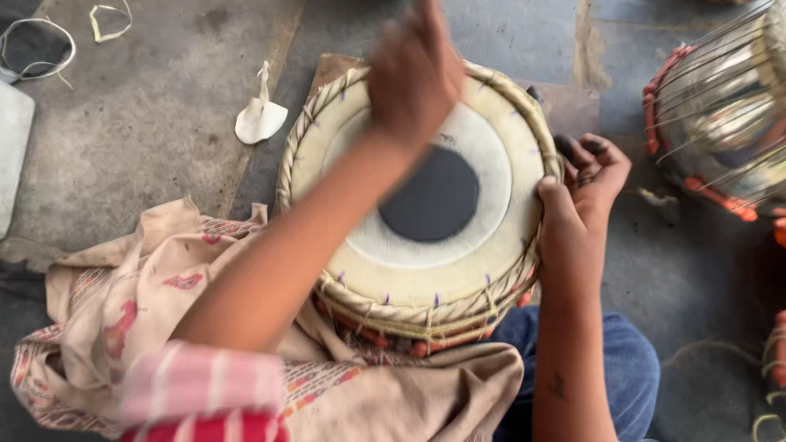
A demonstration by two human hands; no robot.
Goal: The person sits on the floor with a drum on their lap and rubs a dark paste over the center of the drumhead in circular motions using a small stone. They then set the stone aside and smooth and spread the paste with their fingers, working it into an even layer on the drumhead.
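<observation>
Drum (pixel 426 205) sits in our lap, skin face up. Our right hand (pixel 583 182) grips its rim at three o'clock; our left hand (pixel 413 69) hovers blurred near twelve, grip unclear.

Soft, even daylight, no hard shadows, faint shade under the drum (pixel 426 196) on the grey floor (pixel 164 123), left hand (pixel 413 74) and forearm smeared by motion blur, right hand (pixel 583 192) sharper, metal drum (pixel 725 115) glinting at the right edge, slight edge stretch
</observation>
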